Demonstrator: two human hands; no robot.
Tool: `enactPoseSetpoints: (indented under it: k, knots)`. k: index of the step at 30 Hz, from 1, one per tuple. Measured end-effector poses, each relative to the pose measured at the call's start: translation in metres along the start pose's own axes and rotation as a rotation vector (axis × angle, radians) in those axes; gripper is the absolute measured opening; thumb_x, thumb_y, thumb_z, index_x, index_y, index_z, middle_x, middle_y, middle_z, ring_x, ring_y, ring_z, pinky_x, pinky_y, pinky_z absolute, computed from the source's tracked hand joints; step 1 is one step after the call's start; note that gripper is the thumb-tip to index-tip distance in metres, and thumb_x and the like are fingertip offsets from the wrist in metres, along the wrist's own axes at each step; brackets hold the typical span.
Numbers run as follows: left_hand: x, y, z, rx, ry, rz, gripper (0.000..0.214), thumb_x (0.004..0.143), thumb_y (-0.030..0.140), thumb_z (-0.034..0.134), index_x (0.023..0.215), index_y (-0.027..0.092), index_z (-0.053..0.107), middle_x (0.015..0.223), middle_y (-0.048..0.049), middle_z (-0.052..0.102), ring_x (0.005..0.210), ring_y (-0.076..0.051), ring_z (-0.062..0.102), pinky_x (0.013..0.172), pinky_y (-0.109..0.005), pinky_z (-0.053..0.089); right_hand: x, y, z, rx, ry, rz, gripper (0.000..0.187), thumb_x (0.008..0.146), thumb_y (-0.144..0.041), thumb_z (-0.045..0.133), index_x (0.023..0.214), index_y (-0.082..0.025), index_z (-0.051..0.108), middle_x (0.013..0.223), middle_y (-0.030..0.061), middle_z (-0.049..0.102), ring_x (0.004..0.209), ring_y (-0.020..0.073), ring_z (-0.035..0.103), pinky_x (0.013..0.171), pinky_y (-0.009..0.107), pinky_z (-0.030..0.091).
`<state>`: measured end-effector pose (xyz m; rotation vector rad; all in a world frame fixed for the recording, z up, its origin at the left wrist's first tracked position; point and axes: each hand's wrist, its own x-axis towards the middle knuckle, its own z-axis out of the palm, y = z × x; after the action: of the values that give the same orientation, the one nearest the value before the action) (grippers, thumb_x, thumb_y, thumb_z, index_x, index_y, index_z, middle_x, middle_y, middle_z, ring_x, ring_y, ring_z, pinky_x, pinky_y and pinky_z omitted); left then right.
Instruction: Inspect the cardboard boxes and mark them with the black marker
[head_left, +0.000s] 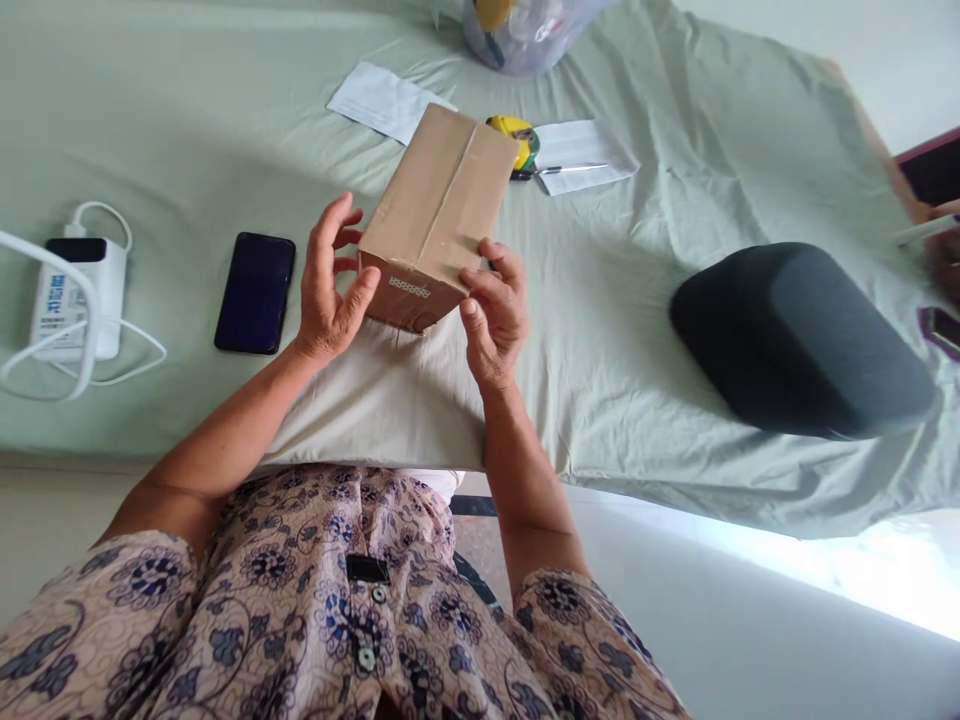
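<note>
A closed brown cardboard box [442, 200] with a seam along its top is between my two hands, over the cloth-covered table. My left hand [328, 290] is open at the near left corner, its fingers curved and apart beside the box and its thumb by the front face. At the near right corner, my right hand [496, 320] has its thumb on the front edge and fingertips on the top, gripping the box. Behind the box lie a yellow and green tape measure [519, 140] and a pen [574, 169]. The box's underside is hidden.
Left of my hands are a black phone [256, 293] and a white power strip [81, 300] with cables. White paper sheets [382, 97] lie behind the box. A clear plastic container [517, 40] stands at the back. A dark rounded object [802, 340] sits to the right.
</note>
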<state>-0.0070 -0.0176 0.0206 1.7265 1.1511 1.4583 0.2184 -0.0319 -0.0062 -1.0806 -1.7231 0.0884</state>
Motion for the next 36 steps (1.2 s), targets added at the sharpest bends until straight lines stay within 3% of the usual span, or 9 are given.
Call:
enactPoseSetpoints:
  k: [7, 9, 11, 13, 16, 20, 26, 29, 36]
  knots:
    - [0.000, 0.007, -0.005, 0.065, 0.047, 0.158, 0.092, 0.083, 0.078, 0.066, 0.155, 0.031, 0.033, 0.158, -0.0127, 0.039, 0.144, -0.035, 0.044, 0.104, -0.049, 0.054, -0.003, -0.011, 0.007, 0.057, -0.099, -0.005, 0.043, 0.106, -0.054, 0.032, 0.136, -0.038, 0.058, 0.151, 0.0078, 0.051, 0.132, 0.0249, 0.062, 0.090, 0.049, 0.066]
    - [0.002, 0.007, -0.005, 0.146, 0.016, 0.172, 0.100, 0.080, 0.083, 0.064, 0.157, 0.029, 0.029, 0.163, -0.0127, 0.034, 0.153, -0.037, 0.033, 0.119, -0.054, 0.045, -0.004, -0.013, 0.010, 0.102, -0.141, -0.018, 0.044, 0.104, -0.055, 0.036, 0.140, -0.038, 0.056, 0.154, 0.0081, 0.048, 0.126, 0.0252, 0.065, 0.085, 0.048, 0.067]
    - [0.003, 0.005, -0.004, 0.193, -0.028, 0.202, 0.107, 0.075, 0.089, 0.065, 0.156, 0.029, 0.029, 0.168, -0.0117, 0.026, 0.159, -0.038, 0.022, 0.131, -0.059, 0.026, -0.004, -0.013, 0.012, 0.114, -0.173, -0.023, 0.047, 0.102, -0.058, 0.040, 0.141, -0.038, 0.056, 0.157, 0.0084, 0.047, 0.130, 0.0282, 0.063, 0.087, 0.050, 0.065]
    - [0.004, 0.003, -0.002, 0.203, -0.061, 0.229, 0.112, 0.069, 0.090, 0.069, 0.155, 0.030, 0.030, 0.173, -0.0101, 0.017, 0.161, -0.040, 0.015, 0.134, -0.062, 0.011, -0.004, -0.014, 0.013, 0.095, -0.199, -0.025, 0.050, 0.101, -0.061, 0.042, 0.143, -0.038, 0.057, 0.158, 0.0094, 0.046, 0.137, 0.0320, 0.058, 0.091, 0.054, 0.064]
    - [0.004, 0.002, 0.001, 0.236, -0.065, 0.235, 0.112, 0.067, 0.084, 0.077, 0.155, 0.030, 0.033, 0.175, -0.0100, 0.010, 0.162, -0.043, 0.009, 0.133, -0.063, 0.008, -0.005, -0.014, 0.016, 0.037, -0.205, -0.042, 0.047, 0.102, -0.057, 0.042, 0.143, -0.038, 0.058, 0.156, 0.0094, 0.048, 0.132, 0.0316, 0.061, 0.091, 0.055, 0.064]
    - [0.003, 0.008, 0.002, 0.212, -0.105, 0.075, 0.108, 0.069, 0.090, 0.068, 0.153, 0.029, 0.038, 0.174, -0.0065, 0.018, 0.163, -0.043, -0.007, 0.130, -0.065, 0.011, -0.010, -0.016, 0.022, -0.057, -0.178, -0.050, 0.040, 0.105, -0.044, 0.040, 0.141, -0.046, 0.057, 0.152, 0.0048, 0.051, 0.107, 0.0212, 0.069, 0.085, 0.048, 0.067]
    - [0.001, 0.010, 0.001, 0.246, -0.013, 0.198, 0.103, 0.072, 0.087, 0.068, 0.149, 0.025, 0.040, 0.173, -0.0167, 0.016, 0.159, -0.044, 0.016, 0.130, -0.064, 0.015, -0.011, -0.020, 0.033, -0.102, -0.031, -0.123, 0.042, 0.105, -0.030, 0.039, 0.134, -0.048, 0.064, 0.141, 0.0026, 0.061, 0.099, 0.0170, 0.069, 0.079, 0.038, 0.067]
    - [0.001, 0.004, 0.000, 0.253, -0.006, 0.174, 0.106, 0.067, 0.088, 0.071, 0.149, 0.026, 0.043, 0.172, -0.0161, 0.018, 0.160, -0.047, 0.014, 0.128, -0.065, 0.018, -0.007, -0.018, 0.032, -0.172, 0.027, -0.189, 0.044, 0.103, -0.024, 0.040, 0.127, -0.050, 0.067, 0.137, 0.0009, 0.063, 0.100, 0.0161, 0.069, 0.077, 0.035, 0.065]
    - [0.003, -0.006, -0.007, 0.277, -0.019, 0.222, 0.117, 0.060, 0.089, 0.072, 0.155, 0.028, 0.039, 0.172, -0.0178, 0.019, 0.161, -0.049, 0.013, 0.129, -0.065, 0.015, 0.004, 0.005, 0.014, -0.235, 0.018, 0.065, 0.043, 0.106, -0.039, 0.033, 0.135, -0.040, 0.066, 0.150, 0.0062, 0.058, 0.117, 0.0230, 0.067, 0.091, 0.044, 0.062]
